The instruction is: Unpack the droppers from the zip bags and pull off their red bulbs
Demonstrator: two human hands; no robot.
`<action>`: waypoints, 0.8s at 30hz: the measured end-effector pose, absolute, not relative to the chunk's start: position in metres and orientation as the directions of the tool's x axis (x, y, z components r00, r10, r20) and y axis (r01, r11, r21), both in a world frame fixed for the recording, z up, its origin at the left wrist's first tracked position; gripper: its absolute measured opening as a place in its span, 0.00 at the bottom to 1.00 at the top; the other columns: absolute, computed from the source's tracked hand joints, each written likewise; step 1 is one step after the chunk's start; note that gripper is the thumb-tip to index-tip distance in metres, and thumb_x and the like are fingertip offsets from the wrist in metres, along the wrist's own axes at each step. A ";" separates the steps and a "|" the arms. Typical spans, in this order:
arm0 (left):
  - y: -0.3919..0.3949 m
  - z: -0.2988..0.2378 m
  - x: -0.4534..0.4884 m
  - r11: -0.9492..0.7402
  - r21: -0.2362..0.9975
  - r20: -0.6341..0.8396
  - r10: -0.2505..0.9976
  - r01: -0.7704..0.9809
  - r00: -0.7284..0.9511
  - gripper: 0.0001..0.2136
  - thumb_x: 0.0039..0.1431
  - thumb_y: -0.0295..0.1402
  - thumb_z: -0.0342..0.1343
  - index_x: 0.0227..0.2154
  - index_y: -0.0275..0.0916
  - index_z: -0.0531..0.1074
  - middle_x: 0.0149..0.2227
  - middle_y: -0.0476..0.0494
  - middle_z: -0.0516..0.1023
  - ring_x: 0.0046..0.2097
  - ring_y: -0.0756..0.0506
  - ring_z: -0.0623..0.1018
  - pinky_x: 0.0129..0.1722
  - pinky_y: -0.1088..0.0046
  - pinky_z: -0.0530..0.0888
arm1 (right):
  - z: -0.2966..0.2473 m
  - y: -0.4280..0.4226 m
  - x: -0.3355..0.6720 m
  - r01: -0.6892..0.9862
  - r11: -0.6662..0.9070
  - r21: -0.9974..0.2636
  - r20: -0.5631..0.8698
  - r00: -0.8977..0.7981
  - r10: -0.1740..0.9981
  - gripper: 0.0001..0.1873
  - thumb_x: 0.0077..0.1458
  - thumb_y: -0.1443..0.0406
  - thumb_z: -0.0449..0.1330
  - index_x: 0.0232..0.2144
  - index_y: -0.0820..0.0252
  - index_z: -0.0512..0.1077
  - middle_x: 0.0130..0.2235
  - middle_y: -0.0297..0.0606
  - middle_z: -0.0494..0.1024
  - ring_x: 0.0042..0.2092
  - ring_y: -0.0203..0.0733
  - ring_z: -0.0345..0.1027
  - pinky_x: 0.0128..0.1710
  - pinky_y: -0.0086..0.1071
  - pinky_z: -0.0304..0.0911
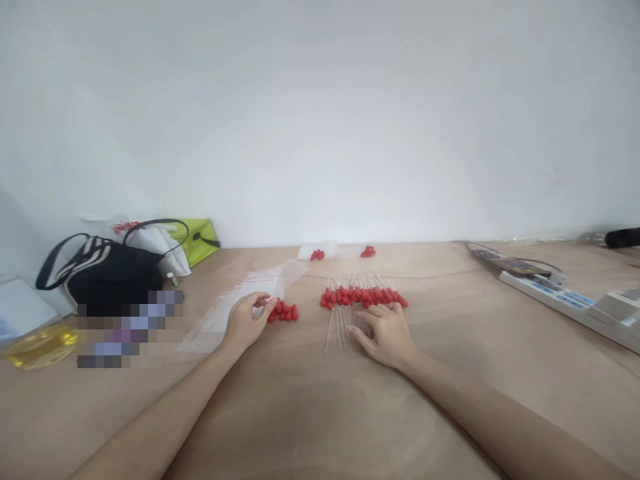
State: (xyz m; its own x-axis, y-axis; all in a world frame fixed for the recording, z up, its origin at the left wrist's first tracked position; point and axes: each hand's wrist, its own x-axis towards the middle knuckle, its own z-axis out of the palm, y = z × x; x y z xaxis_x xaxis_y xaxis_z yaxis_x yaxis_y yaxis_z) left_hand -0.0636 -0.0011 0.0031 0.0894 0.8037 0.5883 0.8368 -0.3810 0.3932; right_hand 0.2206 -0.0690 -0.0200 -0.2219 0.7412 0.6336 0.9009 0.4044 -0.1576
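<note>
A row of clear glass droppers with red rubber bulbs (363,297) lies on the wooden table (320,413). My right hand (384,333) rests on their clear tubes just below the bulbs, fingers curled and pressed on them. My left hand (246,321) lies at the edge of a clear plastic bag (240,300), fingers bent and touching a small bunch of loose red bulbs (284,311). Two more small clumps of red bulbs (317,255) lie farther back near the wall.
A black striped bag (107,270), a green bag (197,240) and a white plastic bag stand at the back left. A yellow object (40,345) lies at the left edge. A white power strip (565,297) with cables runs along the right.
</note>
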 end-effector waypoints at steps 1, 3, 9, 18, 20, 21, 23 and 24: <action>-0.001 0.004 -0.064 -0.383 0.377 0.607 0.790 0.844 0.087 0.13 0.53 0.42 0.47 0.28 0.39 0.69 0.29 0.46 0.75 0.34 0.45 0.74 0.37 0.69 0.68 | -0.021 -0.069 0.222 0.899 0.403 -0.171 0.645 -0.207 0.735 0.15 0.54 0.56 0.51 0.31 0.58 0.73 0.24 0.34 0.71 0.30 0.35 0.62 0.35 0.34 0.44; -0.003 0.008 -0.062 -0.381 0.329 0.654 0.752 0.864 0.083 0.12 0.53 0.41 0.46 0.28 0.39 0.70 0.31 0.45 0.76 0.37 0.44 0.73 0.40 0.66 0.65 | -0.023 -0.069 0.226 0.896 0.400 -0.196 0.662 -0.180 0.727 0.15 0.55 0.57 0.50 0.30 0.58 0.73 0.25 0.34 0.72 0.30 0.35 0.63 0.35 0.34 0.44; -0.013 0.025 -0.018 -0.478 0.198 0.616 0.740 0.856 0.270 0.07 0.50 0.36 0.51 0.25 0.41 0.72 0.31 0.46 0.74 0.39 0.42 0.71 0.40 0.62 0.61 | -0.022 -0.071 0.240 0.893 0.367 -0.259 0.680 -0.101 0.726 0.15 0.57 0.59 0.48 0.28 0.56 0.73 0.26 0.33 0.74 0.31 0.34 0.65 0.35 0.33 0.45; 0.016 0.028 0.073 -0.500 0.137 0.482 0.788 0.855 0.384 0.16 0.46 0.48 0.54 0.19 0.39 0.70 0.30 0.43 0.72 0.39 0.39 0.69 0.41 0.56 0.58 | -0.022 -0.071 0.240 0.888 0.368 -0.276 0.679 -0.090 0.728 0.12 0.54 0.64 0.50 0.27 0.55 0.73 0.25 0.32 0.73 0.30 0.33 0.65 0.34 0.32 0.44; 0.022 0.026 0.081 -0.455 0.149 0.451 0.821 0.878 0.350 0.18 0.46 0.49 0.53 0.16 0.38 0.70 0.28 0.41 0.73 0.39 0.38 0.69 0.41 0.55 0.59 | -0.021 -0.071 0.240 0.878 0.375 -0.297 0.675 -0.086 0.733 0.12 0.54 0.64 0.50 0.27 0.55 0.73 0.25 0.32 0.73 0.30 0.33 0.65 0.35 0.32 0.45; 0.024 0.025 0.084 -0.437 0.161 0.436 0.836 0.885 0.333 0.18 0.46 0.49 0.53 0.15 0.38 0.70 0.27 0.41 0.73 0.39 0.37 0.70 0.40 0.55 0.59 | -0.021 -0.071 0.240 0.875 0.379 -0.302 0.676 -0.084 0.732 0.12 0.54 0.64 0.50 0.27 0.56 0.73 0.25 0.32 0.73 0.29 0.33 0.65 0.35 0.32 0.45; 0.025 0.025 0.087 -0.409 0.192 0.417 0.857 0.892 0.303 0.17 0.45 0.46 0.54 0.13 0.38 0.69 0.25 0.41 0.73 0.38 0.37 0.70 0.40 0.56 0.60 | -0.020 -0.071 0.239 0.873 0.386 -0.300 0.687 -0.083 0.722 0.12 0.54 0.64 0.49 0.27 0.56 0.73 0.25 0.32 0.73 0.29 0.33 0.64 0.34 0.32 0.45; 0.025 0.025 0.088 -0.394 0.207 0.415 0.864 0.895 0.284 0.16 0.45 0.44 0.54 0.12 0.38 0.69 0.24 0.42 0.73 0.37 0.37 0.71 0.40 0.56 0.60 | -0.020 -0.071 0.239 0.873 0.388 -0.295 0.692 -0.085 0.717 0.12 0.54 0.64 0.49 0.27 0.56 0.73 0.25 0.32 0.73 0.29 0.32 0.64 0.34 0.32 0.45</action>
